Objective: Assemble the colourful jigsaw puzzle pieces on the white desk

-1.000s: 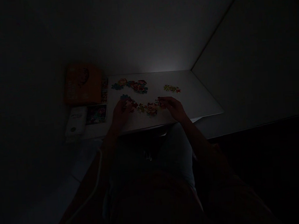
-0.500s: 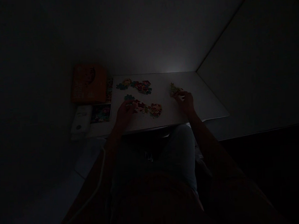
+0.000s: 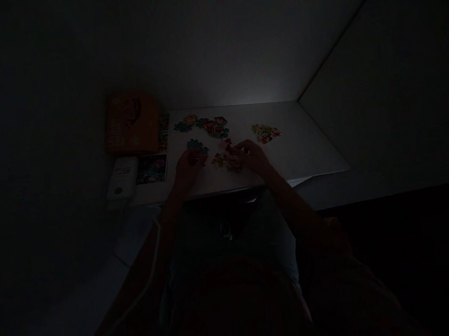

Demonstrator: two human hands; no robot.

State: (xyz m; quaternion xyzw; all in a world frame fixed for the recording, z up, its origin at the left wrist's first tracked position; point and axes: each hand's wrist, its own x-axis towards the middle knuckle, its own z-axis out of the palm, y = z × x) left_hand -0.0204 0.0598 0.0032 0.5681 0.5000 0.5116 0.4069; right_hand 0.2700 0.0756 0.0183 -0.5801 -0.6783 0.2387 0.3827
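Observation:
The scene is very dark. My left hand [image 3: 187,166] rests on the table's left half, fingers curled together at the near edge of some teal puzzle pieces [image 3: 195,144]; what lies between the fingertips is hidden. Near the middle, my right hand [image 3: 252,157] pinches a reddish-pink puzzle piece [image 3: 226,145], which is slightly blurred. Just below its fingers lie yellow and reddish pieces [image 3: 219,160], partly covered by the hand. A joined cluster of red and teal pieces [image 3: 215,127] sits farther back. To the right is a yellow-green and red cluster [image 3: 265,133].
An orange box [image 3: 132,122] stands at the table's left end. In front of it are a white device [image 3: 123,176] with a cable and a dark printed picture card [image 3: 152,169]. Walls border the white table [image 3: 302,154] behind and at right.
My right hand has moved left from the yellow-green cluster to the middle pieces, where a reddish piece has shifted. My left hand has barely moved.

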